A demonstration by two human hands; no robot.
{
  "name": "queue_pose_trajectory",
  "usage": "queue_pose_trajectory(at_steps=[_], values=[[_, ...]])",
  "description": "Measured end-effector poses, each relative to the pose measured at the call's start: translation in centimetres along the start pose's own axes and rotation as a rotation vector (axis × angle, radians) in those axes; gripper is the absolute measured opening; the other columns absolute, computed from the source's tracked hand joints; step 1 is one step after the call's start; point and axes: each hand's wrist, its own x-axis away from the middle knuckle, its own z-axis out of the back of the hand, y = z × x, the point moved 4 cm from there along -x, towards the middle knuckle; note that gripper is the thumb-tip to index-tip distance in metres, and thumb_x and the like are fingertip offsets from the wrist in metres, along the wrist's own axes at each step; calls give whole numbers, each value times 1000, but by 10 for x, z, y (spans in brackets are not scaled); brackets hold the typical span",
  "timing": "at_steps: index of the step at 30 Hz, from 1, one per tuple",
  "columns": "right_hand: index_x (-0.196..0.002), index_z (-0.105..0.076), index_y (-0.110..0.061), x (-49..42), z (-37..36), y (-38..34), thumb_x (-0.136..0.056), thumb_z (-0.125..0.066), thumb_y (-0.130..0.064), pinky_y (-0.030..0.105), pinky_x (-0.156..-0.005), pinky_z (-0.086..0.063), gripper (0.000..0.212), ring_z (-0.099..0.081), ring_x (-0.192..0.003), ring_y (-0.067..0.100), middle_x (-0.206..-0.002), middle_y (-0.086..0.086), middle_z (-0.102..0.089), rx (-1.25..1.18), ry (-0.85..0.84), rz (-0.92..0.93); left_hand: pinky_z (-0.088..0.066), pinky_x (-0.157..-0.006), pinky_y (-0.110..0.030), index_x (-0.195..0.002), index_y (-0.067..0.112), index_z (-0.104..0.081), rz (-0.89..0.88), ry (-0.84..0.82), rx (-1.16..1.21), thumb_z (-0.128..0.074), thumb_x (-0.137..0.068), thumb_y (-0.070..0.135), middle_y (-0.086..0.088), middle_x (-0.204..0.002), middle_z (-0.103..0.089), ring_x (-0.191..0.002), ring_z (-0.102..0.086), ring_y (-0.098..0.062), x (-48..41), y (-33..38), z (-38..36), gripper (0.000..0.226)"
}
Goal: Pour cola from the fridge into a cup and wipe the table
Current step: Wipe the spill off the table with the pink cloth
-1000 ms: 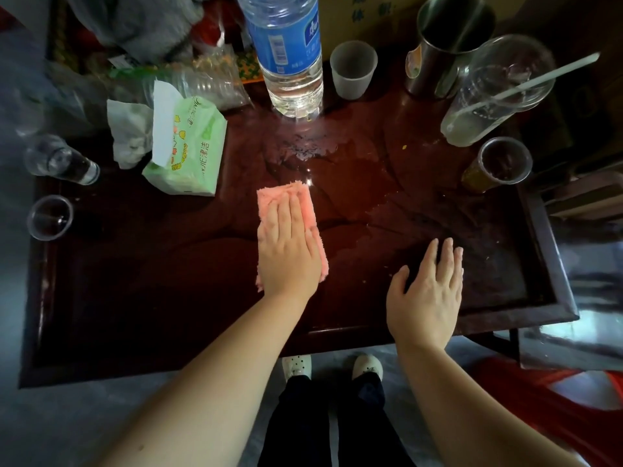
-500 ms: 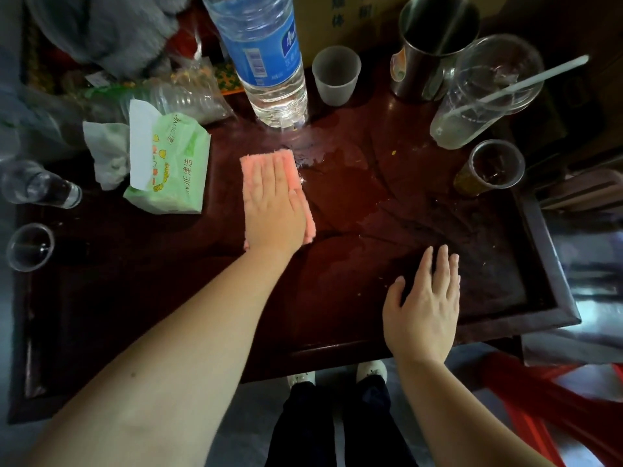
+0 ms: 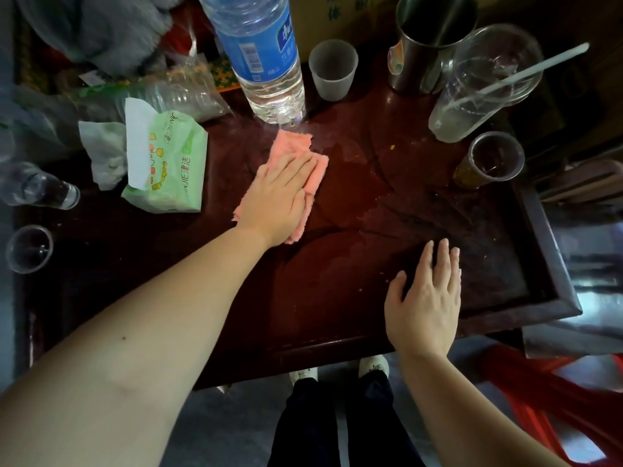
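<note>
A pink cloth lies on the dark red table, just in front of a large water bottle. My left hand presses flat on the cloth with straight fingers. My right hand rests flat on the table near its front edge, holding nothing. A wet smear shines on the wood to the right of the cloth. A clear cup with dark cola stands at the right side of the table.
A green tissue pack lies left of the cloth. At the back stand a frosted cup, a steel mug and a clear cup with a straw. A small bottle and glass sit at the left edge.
My left hand has pushed the pink cloth away from me, up to the foot of the water bottle, and turned it slightly rightward. My right hand has stayed flat on the table.
</note>
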Motion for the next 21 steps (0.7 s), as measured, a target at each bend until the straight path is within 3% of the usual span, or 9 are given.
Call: queue_pose_trajectory(at_steps=[3,6,12,21], values=[[-147,-22,-6,0,1,0,-95,-39,-29,39,-119,-11,60,-5,-146,21,-157,11,-17,-8,6,-5,-15,-114,-39,-151,15,-27,80,18,-10,-3,-89,35,0,-158,-23,-147,-13,-19,-5,1,-2,69],[-147,-22,-5,0,1,0,-95,-39,-29,39,-118,-11,60,-5,-146,22,-157,12,-18,-9,11,-3,-20,-110,-40,-152,17,-24,186,41,7,-14,-93,30,0,-160,-19,-147,-11,-19,-9,-1,-6,61],[-148,-22,-5,0,1,0,-96,-38,-29,39,-119,-10,59,-5,-146,23,-157,13,-16,-10,3,5,-33,-91,-40,-145,11,-39,190,124,61,-18,-89,28,-4,-151,-39,-135,-33,-24,2,7,-3,62],[-147,-22,-5,0,0,0,-95,-38,-29,40,-118,-12,60,-6,-146,24,-157,13,-17,-14,9,0,-30,-98,-39,-151,14,-24,321,77,63,-31,-98,22,-3,-157,-26,-143,-23,-23,36,31,-18,55]])
